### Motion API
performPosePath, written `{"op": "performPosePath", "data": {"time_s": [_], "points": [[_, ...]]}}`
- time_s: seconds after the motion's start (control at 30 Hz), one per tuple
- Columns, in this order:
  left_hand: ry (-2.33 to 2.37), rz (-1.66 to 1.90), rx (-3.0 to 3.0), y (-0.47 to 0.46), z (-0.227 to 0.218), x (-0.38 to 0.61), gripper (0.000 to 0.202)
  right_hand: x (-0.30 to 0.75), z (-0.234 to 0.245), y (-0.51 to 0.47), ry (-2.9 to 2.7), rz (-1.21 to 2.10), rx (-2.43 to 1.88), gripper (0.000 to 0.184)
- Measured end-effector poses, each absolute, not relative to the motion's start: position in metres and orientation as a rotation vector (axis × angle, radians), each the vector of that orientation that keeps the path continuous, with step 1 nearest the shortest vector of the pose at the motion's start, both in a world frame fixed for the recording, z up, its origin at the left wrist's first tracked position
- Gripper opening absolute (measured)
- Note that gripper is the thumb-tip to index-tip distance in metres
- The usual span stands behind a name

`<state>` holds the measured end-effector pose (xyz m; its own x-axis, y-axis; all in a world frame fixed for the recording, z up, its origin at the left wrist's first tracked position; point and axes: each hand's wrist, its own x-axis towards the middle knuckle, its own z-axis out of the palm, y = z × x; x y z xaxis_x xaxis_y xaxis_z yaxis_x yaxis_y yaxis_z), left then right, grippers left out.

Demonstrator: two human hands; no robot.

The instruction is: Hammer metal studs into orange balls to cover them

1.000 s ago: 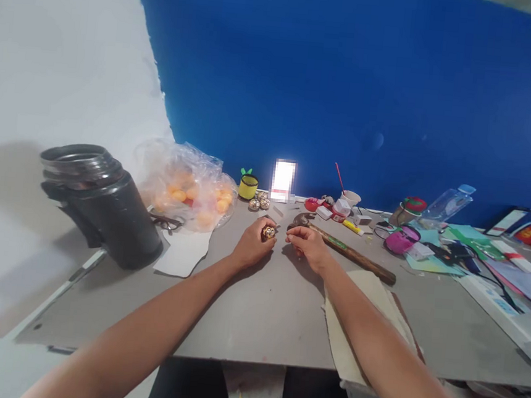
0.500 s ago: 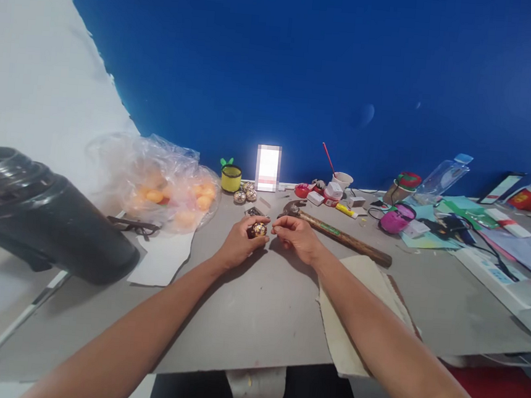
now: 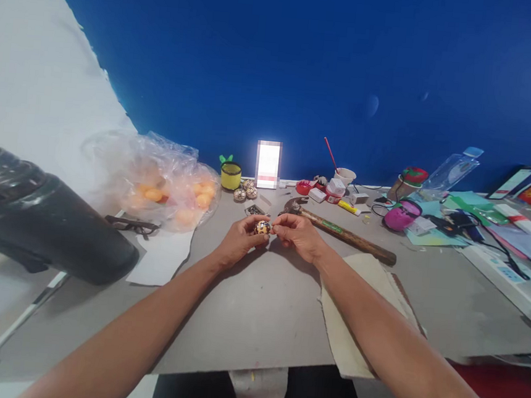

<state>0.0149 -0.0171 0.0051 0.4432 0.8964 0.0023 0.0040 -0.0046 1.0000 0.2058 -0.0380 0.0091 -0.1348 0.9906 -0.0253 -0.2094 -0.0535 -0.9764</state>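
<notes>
Between the thumb and fingers of my left hand [image 3: 239,241] is a small ball [image 3: 262,227], orange-yellow and dotted with shiny dark and silvery studs. My right hand [image 3: 297,235] is pinched at the ball's right side; whatever sits between its fingertips is too small to make out. Just beyond the hands lies a small open box [image 3: 257,210] holding dark, shiny little bits. Several similar studded balls [image 3: 246,191] rest together farther back. Right of the box is a claw hammer [image 3: 337,228] with a wooden handle.
A large dark flask [image 3: 59,224] stands at left, beside glasses [image 3: 133,224] and clear bags of orange balls [image 3: 154,192]. A bright phone [image 3: 268,165] leans at the wall near a yellow pot [image 3: 231,175]. Cloth [image 3: 352,318] lies under my right forearm; a power strip [image 3: 496,269] is at right.
My right fingertips have come closer to the ball and now meet its side. The ball has turned slightly in my left hand, showing more of its studded face. The view has shifted a little.
</notes>
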Motion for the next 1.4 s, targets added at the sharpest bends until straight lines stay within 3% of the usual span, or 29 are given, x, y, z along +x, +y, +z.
{"op": "performPosePath", "data": {"time_s": [0.47,1.4], "points": [[0.905,0.812,1.546,-0.0192,0.0040,0.0156,0.055,0.2082,0.0086,-0.0387,-1.206,1.420,-1.130,0.029],[0.917,0.808,1.591,-0.0204,0.0011,0.0170,0.050,0.2136,0.0059,-0.0370,-1.138,1.569,-1.159,0.049]]}}
